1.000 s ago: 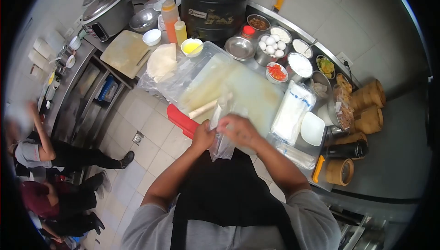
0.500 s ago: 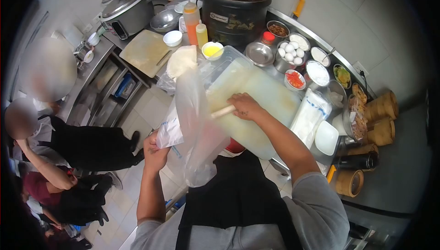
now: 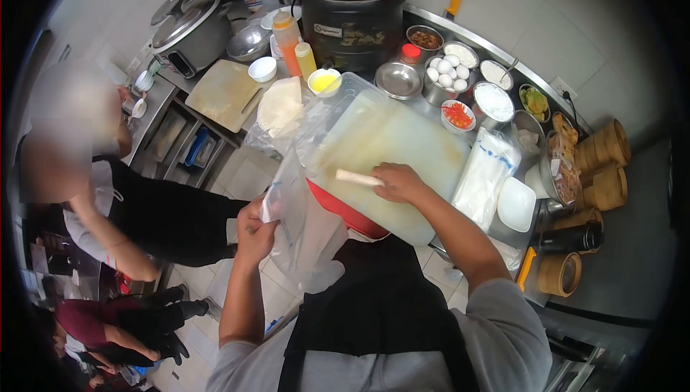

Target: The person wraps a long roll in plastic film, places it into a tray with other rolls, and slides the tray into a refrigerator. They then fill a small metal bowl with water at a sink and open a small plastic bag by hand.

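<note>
My left hand [image 3: 257, 231] grips the rim of a clear plastic bag [image 3: 305, 230] that hangs open off the counter edge. My right hand [image 3: 399, 182] rests on the white cutting board [image 3: 402, 144] and holds a pale rolled pastry [image 3: 357, 178] that points left toward the bag. A stack of round white wrappers [image 3: 281, 104] lies at the board's far left.
Behind the board stand a black pot [image 3: 352, 11], squeeze bottles [image 3: 289, 38], a bowl of eggs [image 3: 447, 72] and several ingredient bowls. Bamboo steamers [image 3: 600, 165] sit at right. A person in a black apron [image 3: 136, 212] stands close on the left.
The bag has dropped from in front of the board to below the counter edge. My right hand with the roll has moved slightly right. The person on the left has stepped closer.
</note>
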`<control>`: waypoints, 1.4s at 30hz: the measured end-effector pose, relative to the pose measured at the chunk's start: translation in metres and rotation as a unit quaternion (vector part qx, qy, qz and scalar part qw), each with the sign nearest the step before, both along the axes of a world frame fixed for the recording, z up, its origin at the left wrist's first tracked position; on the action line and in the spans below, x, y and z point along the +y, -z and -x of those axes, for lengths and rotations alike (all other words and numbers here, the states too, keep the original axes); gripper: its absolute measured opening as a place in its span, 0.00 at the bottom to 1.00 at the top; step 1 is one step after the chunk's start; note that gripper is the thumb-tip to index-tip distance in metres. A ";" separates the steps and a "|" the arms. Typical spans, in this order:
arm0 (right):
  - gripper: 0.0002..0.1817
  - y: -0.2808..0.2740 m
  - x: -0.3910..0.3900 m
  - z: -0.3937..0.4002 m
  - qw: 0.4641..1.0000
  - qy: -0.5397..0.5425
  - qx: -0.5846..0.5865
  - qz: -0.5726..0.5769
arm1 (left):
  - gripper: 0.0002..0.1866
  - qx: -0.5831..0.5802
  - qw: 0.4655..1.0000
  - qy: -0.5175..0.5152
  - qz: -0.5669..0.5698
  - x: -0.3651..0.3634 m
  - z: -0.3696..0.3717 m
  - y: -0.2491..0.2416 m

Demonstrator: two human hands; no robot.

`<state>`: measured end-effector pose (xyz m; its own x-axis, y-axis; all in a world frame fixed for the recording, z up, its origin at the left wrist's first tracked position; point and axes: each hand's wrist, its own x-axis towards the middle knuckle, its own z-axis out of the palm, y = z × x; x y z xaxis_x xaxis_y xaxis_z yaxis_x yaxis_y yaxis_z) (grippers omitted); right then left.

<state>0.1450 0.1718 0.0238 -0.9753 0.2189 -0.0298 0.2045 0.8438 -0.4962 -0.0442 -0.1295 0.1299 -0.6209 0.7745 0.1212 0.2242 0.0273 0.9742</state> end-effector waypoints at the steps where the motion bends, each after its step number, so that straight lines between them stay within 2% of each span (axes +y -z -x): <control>1: 0.13 0.000 0.000 -0.015 0.995 0.033 0.057 0.071 | 0.10 0.002 1.000 0.001 0.001 0.008 -0.003 -0.002; 3: 0.13 -0.004 -0.004 -0.044 0.970 0.167 -0.003 0.175 | 0.08 0.038 0.999 0.017 -0.029 0.033 -0.015 -0.006; 5: 0.13 0.015 -0.002 -0.079 0.919 0.279 0.031 0.277 | 0.10 0.035 0.996 0.061 -0.046 0.062 -0.022 0.004; 6: 0.13 0.020 -0.002 -0.095 0.919 0.278 0.031 0.276 | 0.11 0.036 0.996 0.076 -0.033 0.081 -0.035 -0.008; 8: 0.12 0.024 0.003 -0.124 0.849 0.353 0.116 0.376 | 0.13 0.017 0.991 0.132 -0.017 0.124 -0.047 0.007; 9: 0.12 0.019 0.005 -0.137 0.849 0.354 0.119 0.374 | 0.13 0.019 0.987 0.160 -0.021 0.145 -0.058 0.007; 11: 0.10 -0.004 0.007 -0.160 0.781 0.442 0.155 0.414 | 0.14 -0.082 0.967 0.221 -0.094 0.179 -0.087 -0.011; 12: 0.10 -0.009 0.011 -0.172 0.778 0.451 0.176 0.400 | 0.14 -0.080 0.966 0.227 -0.097 0.190 -0.095 -0.020; 14: 0.11 -0.023 0.014 -0.191 0.754 0.454 0.254 0.400 | 0.16 -0.040 0.943 0.255 -0.210 0.203 -0.108 -0.040; 16: 0.10 -0.042 0.016 -0.208 0.755 0.467 0.275 0.370 | 0.17 -0.084 0.947 0.230 -0.206 0.202 -0.114 -0.045; 18: 0.10 -0.052 0.018 -0.225 0.732 0.470 0.342 0.355 | 0.15 -0.053 0.967 0.097 -0.228 0.201 -0.105 -0.027; 19: 0.09 -0.059 0.017 -0.232 0.728 0.481 0.345 0.346 | 0.15 -0.054 0.967 0.102 -0.226 0.200 -0.102 -0.018; 21: 0.10 -0.075 0.011 -0.237 0.723 0.485 0.356 0.341 | 0.10 -0.142 0.971 -0.016 -0.194 0.192 -0.095 0.006; 22: 0.10 -0.083 0.008 -0.239 0.721 0.486 0.366 0.334 | 0.10 -0.143 0.971 -0.015 -0.191 0.187 -0.092 0.027; 24: 0.10 -0.098 0.002 -0.237 0.727 0.484 0.358 0.331 | 0.11 -0.152 0.979 -0.095 -0.095 0.176 -0.088 0.078; 26: 0.11 -0.106 -0.003 -0.226 0.744 0.459 0.355 0.331 | 0.11 -0.188 0.972 -0.118 -0.081 0.167 -0.087 0.122; 27: 0.11 -0.106 -0.004 -0.220 0.746 0.459 0.348 0.333 | 0.12 -0.223 0.962 -0.139 -0.069 0.163 -0.088 0.131; 31: 0.12 -0.102 -0.006 -0.194 0.781 0.390 0.321 0.367 | 0.13 -0.218 0.955 -0.186 -0.072 0.158 -0.091 0.165; 33: 0.13 -0.097 -0.008 -0.180 0.790 0.374 0.301 0.382 | 0.15 -0.182 0.967 -0.180 -0.017 0.159 -0.085 0.177; 36: 0.14 -0.096 -0.015 -0.166 0.797 0.380 0.280 0.377 | 0.14 -0.123 0.978 -0.169 -0.006 0.170 -0.078 0.187; 40: 0.15 -0.094 -0.016 -0.171 0.803 0.374 0.275 0.373 | 0.15 -0.114 0.986 -0.109 -0.056 0.201 -0.073 0.163; 42: 0.15 -0.095 -0.015 -0.177 0.802 0.381 0.280 0.365 | 0.14 -0.057 0.993 -0.093 -0.048 0.219 -0.070 0.143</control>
<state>0.3218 0.1566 0.1186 -0.4714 0.8815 -0.0249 0.0960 0.0233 -0.9951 0.0260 0.0892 -0.0128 -0.7666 0.6329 0.1088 0.1116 -0.0355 0.9931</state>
